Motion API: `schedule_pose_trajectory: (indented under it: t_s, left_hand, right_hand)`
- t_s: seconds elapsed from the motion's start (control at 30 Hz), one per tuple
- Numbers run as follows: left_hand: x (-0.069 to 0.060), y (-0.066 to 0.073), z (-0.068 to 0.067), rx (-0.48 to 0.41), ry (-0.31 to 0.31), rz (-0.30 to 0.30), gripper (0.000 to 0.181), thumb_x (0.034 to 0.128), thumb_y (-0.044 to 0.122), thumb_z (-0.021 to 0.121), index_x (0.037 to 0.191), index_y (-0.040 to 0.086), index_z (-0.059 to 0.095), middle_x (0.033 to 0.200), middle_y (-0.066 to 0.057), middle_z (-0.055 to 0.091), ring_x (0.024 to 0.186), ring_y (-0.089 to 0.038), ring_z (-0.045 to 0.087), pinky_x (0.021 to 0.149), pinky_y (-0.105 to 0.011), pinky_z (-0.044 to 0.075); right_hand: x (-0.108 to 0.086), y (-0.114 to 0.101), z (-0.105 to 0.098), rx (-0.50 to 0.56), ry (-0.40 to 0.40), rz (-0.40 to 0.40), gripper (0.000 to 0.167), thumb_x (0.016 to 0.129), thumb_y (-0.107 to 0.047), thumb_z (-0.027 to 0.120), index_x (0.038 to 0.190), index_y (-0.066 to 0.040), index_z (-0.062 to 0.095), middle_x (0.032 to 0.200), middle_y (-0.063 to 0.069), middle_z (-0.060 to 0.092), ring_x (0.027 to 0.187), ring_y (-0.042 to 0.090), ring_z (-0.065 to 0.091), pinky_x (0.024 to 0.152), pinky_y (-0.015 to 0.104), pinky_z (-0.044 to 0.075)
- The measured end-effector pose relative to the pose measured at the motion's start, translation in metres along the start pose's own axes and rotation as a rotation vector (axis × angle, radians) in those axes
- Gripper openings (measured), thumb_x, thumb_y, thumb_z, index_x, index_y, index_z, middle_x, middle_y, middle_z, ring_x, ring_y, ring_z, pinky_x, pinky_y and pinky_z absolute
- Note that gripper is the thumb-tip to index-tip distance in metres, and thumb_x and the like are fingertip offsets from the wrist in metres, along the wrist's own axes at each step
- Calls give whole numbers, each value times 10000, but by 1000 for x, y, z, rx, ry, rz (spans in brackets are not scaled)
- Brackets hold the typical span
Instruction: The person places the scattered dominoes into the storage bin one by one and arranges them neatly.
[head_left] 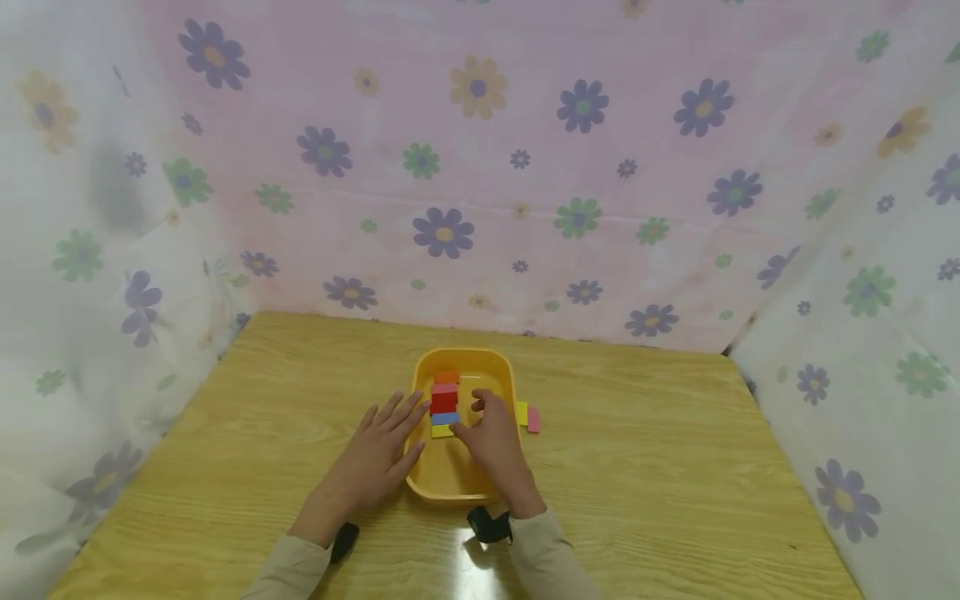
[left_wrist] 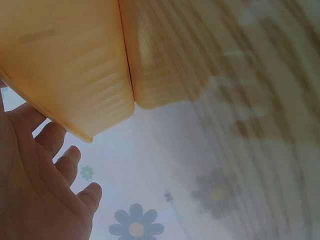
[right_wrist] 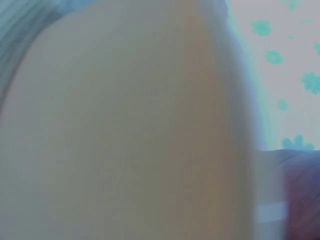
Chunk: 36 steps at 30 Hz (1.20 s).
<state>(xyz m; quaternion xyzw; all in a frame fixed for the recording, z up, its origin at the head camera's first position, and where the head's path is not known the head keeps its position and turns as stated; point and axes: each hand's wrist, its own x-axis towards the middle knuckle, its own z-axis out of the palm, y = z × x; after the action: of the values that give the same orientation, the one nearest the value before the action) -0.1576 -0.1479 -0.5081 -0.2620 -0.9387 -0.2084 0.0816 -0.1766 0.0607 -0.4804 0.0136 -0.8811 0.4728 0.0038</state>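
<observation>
A yellow-orange plastic tray (head_left: 450, 483) holds a row of small coloured blocks: an orange block (head_left: 447, 377), a pink block (head_left: 444, 388), a red block (head_left: 444, 403), a blue block (head_left: 445, 418) and a yellow block (head_left: 442, 432). My left hand (head_left: 378, 450) lies along the tray's left side with its fingers spread. In the left wrist view its fingers touch the tray's rim (left_wrist: 55, 120). Over the tray's right half is my right hand (head_left: 495, 442), thumb and fingers apart, the thumb tip beside the yellow block. Nothing shows between them.
Just right of the tray, another yellow block (head_left: 522, 413) and another pink block (head_left: 533, 419) lie on the wooden table (head_left: 637, 450). A flowered curtain (head_left: 517, 183) hangs behind and at both sides. Blur fills most of the right wrist view.
</observation>
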Motion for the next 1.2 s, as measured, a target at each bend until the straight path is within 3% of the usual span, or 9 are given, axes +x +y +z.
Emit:
schedule_pose_trajectory:
  t_s: [0.13,0.33,0.47,0.6,0.77,0.9,1.2]
  left_hand:
    - [0,-2,-1,4,-4,-1,604,1027,312,597,1563,101,416,1640,-80,356,1517,-391,294,1188,-676,223]
    - [-2,-3,-3,-18,-11,0,599,1042,317,566,1573,99,395,1655,-77,323,1526,-392,272,1198,-670,198]
    - [-2,-4,-4,-20,-7,5,595,1046,320,554,1570,84,396,1653,-91,324,1522,-403,273,1193,-675,203]
    - [-3,-4,-5,-20,-12,-3,600,1050,332,546,1574,86,387,1657,-86,316,1527,-397,264,1195,-674,198]
    - [-4,-3,-5,-26,-4,-10,603,1039,307,571,1572,89,392,1655,-87,321,1526,-398,267,1196,-676,190]
    - [-5,-2,-4,-28,9,-9,599,1030,283,589,1565,85,406,1648,-95,336,1520,-406,277,1193,-678,195]
    - [-4,1,-4,-35,-1,-14,597,1035,308,575,1565,89,408,1652,-86,330,1525,-394,273,1201,-666,191]
  right_hand:
    - [-1,0,-17,109,13,-30,522,889,-129,787,1343,36,589,1182,229,653,867,249,651,712,354,596]
    - [1,13,-43,223,151,-101,388,888,-82,783,1246,8,666,1127,229,668,863,261,652,724,283,581]
    - [3,32,-54,282,227,-98,355,874,-59,794,1206,10,689,1104,231,674,850,251,649,674,195,541]
    - [3,50,-58,312,253,-62,337,864,-29,790,1184,14,694,1097,237,669,860,270,651,635,166,539]
    - [3,71,-57,274,257,-18,341,854,0,782,1177,58,685,1067,222,678,860,276,657,648,174,547]
    - [3,83,-58,187,260,21,346,852,-39,799,1171,49,696,1056,201,696,847,259,653,675,210,543]
    - [0,92,-64,-35,183,81,388,814,-121,836,1123,65,694,1075,199,713,950,311,664,855,460,569]
